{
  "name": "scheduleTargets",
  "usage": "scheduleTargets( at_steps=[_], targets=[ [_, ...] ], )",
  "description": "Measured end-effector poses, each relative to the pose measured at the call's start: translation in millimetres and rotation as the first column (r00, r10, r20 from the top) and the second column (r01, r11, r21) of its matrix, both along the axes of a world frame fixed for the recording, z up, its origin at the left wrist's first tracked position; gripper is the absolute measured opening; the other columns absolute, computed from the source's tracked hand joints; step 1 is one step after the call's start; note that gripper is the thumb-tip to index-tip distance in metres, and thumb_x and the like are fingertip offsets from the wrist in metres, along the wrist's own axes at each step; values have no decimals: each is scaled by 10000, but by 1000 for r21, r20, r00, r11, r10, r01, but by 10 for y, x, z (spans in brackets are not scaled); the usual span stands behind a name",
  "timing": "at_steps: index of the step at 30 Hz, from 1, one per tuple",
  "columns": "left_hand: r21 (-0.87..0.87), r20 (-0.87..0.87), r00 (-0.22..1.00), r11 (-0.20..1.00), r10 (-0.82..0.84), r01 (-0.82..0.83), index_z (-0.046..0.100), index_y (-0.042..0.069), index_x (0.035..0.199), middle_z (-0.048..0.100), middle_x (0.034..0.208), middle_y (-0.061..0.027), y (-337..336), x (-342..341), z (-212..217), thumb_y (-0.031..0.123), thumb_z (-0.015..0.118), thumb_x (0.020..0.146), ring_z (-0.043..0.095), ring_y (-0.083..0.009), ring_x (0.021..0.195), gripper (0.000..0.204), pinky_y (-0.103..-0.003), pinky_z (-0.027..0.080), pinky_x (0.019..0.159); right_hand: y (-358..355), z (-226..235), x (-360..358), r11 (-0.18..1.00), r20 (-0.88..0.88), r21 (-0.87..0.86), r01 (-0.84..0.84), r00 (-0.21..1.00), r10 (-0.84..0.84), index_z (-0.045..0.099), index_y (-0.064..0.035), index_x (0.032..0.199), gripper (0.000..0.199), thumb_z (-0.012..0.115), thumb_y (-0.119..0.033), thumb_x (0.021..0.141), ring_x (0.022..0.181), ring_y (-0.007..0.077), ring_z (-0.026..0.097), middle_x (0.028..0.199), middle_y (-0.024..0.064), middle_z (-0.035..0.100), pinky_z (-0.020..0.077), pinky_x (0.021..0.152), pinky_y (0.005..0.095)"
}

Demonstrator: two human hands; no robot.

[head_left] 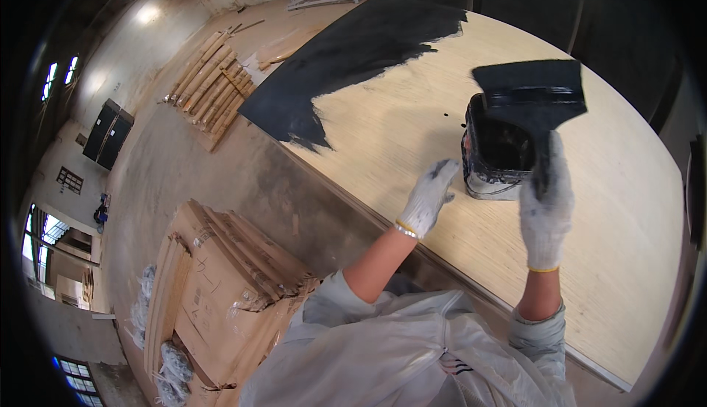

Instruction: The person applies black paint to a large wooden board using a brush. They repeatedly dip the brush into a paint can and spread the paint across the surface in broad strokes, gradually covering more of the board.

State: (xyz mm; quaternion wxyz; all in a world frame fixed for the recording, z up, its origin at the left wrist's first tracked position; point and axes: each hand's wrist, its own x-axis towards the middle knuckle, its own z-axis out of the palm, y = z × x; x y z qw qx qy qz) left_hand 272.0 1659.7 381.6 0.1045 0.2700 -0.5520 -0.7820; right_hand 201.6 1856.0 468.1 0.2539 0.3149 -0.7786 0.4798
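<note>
- Wide black brush (534,92): raised at the bucket (490,188), which stands on the pale panel (589,252).
- Right hand (546,212): closed around the handle.
- Left hand (431,195): half-open, fingers loosely curled, near the bucket.
- Cartons (213,282): dark markings.

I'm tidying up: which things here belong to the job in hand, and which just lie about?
In the job:
Wide black tool in the right hand
Squarish bucket smeared black
Pale grained board, partly black

Lying about:
Flat brown cardboard packages
Stacked long tan bundles
</note>
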Motion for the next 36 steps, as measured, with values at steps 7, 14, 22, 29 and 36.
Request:
scheduleTargets(
  at_steps=[7,14,22,29,36],
  targets=[
    [88,-33,969,965,-244,246,623,61,1476,655,1425,-121,73,-658,124,591,765,948,617,-273,1270,762,-487,557,960,906,-91,-200,987,314,11,163,936,-158,519,-25,1601,671,616,104,950,1254,201,695,1457,172,683,557,1030,312],
    [247,-110,974,944,-196,218,611,-16,1207,687,1003,-84,-6,-838,-68,258,820,966,713,-225,816,420,-446,656,695,1209,37,-40,824,129,413,387,871,-473,606,-111,1536,660,689,35,898,1053,342,754,1248,188,734,609,916,416],
    [165,-140,937,925,-321,342,636,-64,1185,740,1053,-109,281,-880,170,155,799,953,722,-171,910,358,-353,633,842,1398,245,17,668,31,626,402,844,-536,622,-157,1502,639,711,-28,883,845,341,717,991,130,713,587,797,442],
    [23,-172,787,797,-592,604,609,-96,1251,742,1122,-148,731,-1250,380,188,796,949,748,-209,955,455,-380,642,858,1768,412,-55,486,-36,800,353,836,-548,615,-185,1472,564,680,-88,920,864,306,746,987,113,723,584,813,455],
    [-185,-79,662,663,-746,725,594,-118,1283,726,1129,-150,1915,-1473,646,171,819,934,729,-198,981,506,-357,629,881,2659,535,-200,349,149,932,101,770,-620,712,-130,1337,440,675,-89,901,934,361,781,1004,160,780,612,815,485]
  ],
)
